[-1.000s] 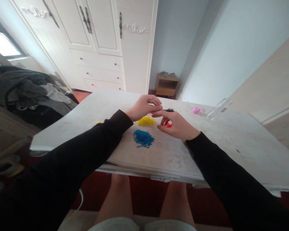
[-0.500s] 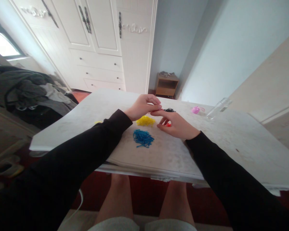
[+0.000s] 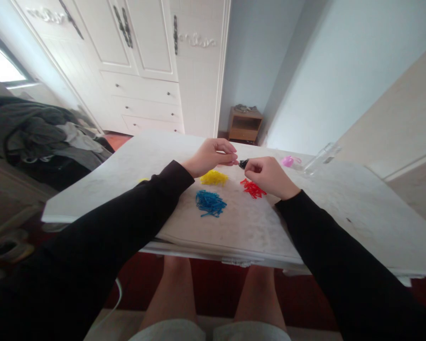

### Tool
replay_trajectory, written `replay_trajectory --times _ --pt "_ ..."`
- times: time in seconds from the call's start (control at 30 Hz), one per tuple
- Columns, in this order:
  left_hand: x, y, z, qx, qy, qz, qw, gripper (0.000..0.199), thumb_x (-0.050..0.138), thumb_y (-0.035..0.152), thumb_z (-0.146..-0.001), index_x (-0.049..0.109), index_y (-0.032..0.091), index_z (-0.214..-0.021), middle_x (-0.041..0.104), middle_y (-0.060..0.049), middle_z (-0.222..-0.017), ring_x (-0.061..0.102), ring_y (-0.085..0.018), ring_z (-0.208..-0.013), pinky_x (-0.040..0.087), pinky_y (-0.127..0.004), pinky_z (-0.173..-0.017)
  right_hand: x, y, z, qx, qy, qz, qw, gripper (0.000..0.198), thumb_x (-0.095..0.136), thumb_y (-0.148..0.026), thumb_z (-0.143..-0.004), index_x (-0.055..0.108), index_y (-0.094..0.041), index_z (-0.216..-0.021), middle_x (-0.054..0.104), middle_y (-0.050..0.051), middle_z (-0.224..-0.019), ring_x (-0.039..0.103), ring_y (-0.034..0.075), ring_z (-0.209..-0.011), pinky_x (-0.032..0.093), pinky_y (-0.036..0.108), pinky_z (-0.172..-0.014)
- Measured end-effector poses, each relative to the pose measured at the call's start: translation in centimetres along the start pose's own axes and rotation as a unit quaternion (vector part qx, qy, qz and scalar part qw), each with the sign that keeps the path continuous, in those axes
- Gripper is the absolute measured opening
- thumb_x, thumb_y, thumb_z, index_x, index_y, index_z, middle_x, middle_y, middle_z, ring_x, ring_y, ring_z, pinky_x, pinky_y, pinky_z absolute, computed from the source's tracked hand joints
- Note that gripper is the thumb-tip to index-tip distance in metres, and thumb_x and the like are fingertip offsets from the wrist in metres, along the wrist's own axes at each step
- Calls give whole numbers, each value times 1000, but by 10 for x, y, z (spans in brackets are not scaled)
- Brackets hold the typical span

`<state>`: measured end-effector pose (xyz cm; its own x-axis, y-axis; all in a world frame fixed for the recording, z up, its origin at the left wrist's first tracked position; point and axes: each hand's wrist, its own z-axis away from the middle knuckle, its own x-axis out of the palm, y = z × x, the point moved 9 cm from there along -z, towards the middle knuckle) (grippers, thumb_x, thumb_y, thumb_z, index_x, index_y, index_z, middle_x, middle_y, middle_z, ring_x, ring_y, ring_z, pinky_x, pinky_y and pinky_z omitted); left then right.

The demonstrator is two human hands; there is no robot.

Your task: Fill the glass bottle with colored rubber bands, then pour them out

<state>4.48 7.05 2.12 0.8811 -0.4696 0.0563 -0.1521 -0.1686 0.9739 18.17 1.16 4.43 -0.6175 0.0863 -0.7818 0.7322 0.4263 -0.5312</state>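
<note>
Small loose bands, apparently rubber bands, lie on the white tabletop (image 3: 241,232) in piles sorted by colour. My left hand (image 3: 213,155) is above the yellow pile (image 3: 214,178), thumb and fingertips pinched together; whatever may be between them is too small to make out. My right hand (image 3: 269,176) is closed, its fingers curled by the black pile (image 3: 243,164) and partly covering it. Whether it grips a band is hidden. Just below this hand is the red pile (image 3: 253,189), and the blue pile (image 3: 210,203) sits nearest to me.
Toward the right rear of the table are a pink object (image 3: 289,161) and a clear glass bottle or jar (image 3: 319,160) lying tilted. A bit of yellow (image 3: 144,180) shows beside my left sleeve. Clothes (image 3: 46,137) are heaped at the left, beyond the table.
My right hand has moved away from the left fingertips, to the right, and its fingers have curled closed. The red pile is now uncovered. My left hand has hardly moved.
</note>
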Motion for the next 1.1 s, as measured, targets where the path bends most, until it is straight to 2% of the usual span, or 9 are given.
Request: replay_trajectory --times 0.2,0.3,0.4,0.5,0.6,0.7,0.87,0.97,1.1 --pt "3 -2 1 -14 -13 -2 1000 30 93 20 -75 66 12 -86 72 -1 -78 79 -17 -77 66 -35 -84 10 9 0 42 -52 50 997 13 58 -16 -72 62 -18 -60 60 0 -58 51 14 -59 34 31 -63" --pt "5 -3 1 -23 -21 -6 1000 29 92 19 -76 66 13 -86 72 0 -76 78 -16 -74 66 -35 -80 6 7 0 30 -22 42 998 13 58 -16 -74 63 -18 -62 60 0 -59 50 14 -59 34 31 -62" --pt "7 -3 1 -28 -33 -13 999 29 92 20 -77 66 13 -87 73 -1 -75 78 -17 -73 66 -36 -80 -4 1 0 -2 36 7 999 15 60 -20 -81 65 -18 -67 58 -1 -59 49 13 -58 35 31 -62" --pt "9 -5 1 -27 -55 -13 998 30 93 22 -75 68 13 -89 76 -4 -76 78 -18 -75 66 -38 -83 -13 -5 2 -28 84 -35 995 14 63 -26 -87 72 -17 -82 62 -1 -64 50 13 -59 38 30 -62" --pt "12 -7 1 -26 -84 -9 996 32 95 23 -73 70 14 -91 79 -6 -78 78 -17 -75 66 -37 -83 -11 -8 2 -42 70 -62 995 20 67 -33 -91 77 -17 -96 71 3 -76 54 14 -61 42 30 -61" --pt "14 -7 2 -27 -103 -10 994 32 95 24 -73 72 14 -92 80 -7 -78 77 -17 -74 66 -36 -82 -4 -9 2 -51 41 -72 995 24 69 -38 -92 79 -16 -95 75 5 -79 57 14 -62 44 30 -60" --pt "12 -4 2 -15 -99 -17 995 32 95 25 -74 73 14 -94 79 -6 -76 77 -16 -73 65 -35 -82 -6 -9 3 -52 53 -92 993 25 72 -37 -91 81 -17 -102 80 6 -88 55 12 -59 43 30 -58" --pt "13 -5 2 -20 -109 -21 994 33 94 28 -75 73 13 -96 80 -7 -78 78 -17 -75 65 -36 -83 -11 -10 4 -56 82 -97 990 21 74 -38 -90 82 -19 -96 80 6 -87 52 12 -58 42 30 -58" --pt "13 -2 2 -13 -111 -13 994 35 94 29 -74 72 14 -97 81 -9 -83 79 -18 -78 65 -35 -83 -19 -7 6 -47 131 -86 987 21 76 -37 -89 80 -18 -81 75 4 -75 53 13 -58 42 31 -59"
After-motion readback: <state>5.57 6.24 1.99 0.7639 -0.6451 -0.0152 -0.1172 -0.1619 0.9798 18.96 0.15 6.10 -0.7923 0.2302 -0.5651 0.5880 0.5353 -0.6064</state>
